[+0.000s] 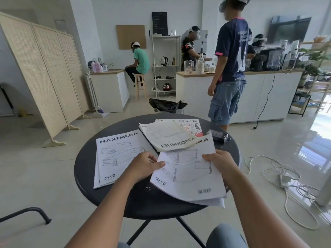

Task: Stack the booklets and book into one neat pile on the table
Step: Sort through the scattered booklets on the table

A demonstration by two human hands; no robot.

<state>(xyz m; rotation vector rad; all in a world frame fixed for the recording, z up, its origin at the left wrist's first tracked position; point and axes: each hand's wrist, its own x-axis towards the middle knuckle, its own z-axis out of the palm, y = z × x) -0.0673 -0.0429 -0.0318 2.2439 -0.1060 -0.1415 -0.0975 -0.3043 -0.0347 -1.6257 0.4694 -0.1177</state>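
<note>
A round black table (pixel 143 199) carries several printed items. Both hands grip one white booklet (pixel 189 178) with a barcode, tilted at the table's near right: my left hand (pixel 145 165) pinches its left edge, my right hand (pixel 222 161) its right edge. A MAXIMERA booklet (pixel 116 154) lies flat at the left. A cream KNOXHULT booklet (pixel 166 135) lies upside down in the middle, overlapping the held booklet's top. Behind it a book with a red and white cover (pixel 189 126) is partly hidden.
A small dark object (pixel 219 136) sits at the table's right edge. A person in shorts (pixel 229 68) stands just beyond the table. Cables and a power strip (pixel 284 178) trail on the floor at right. A black chair frame (pixel 26 213) is near left.
</note>
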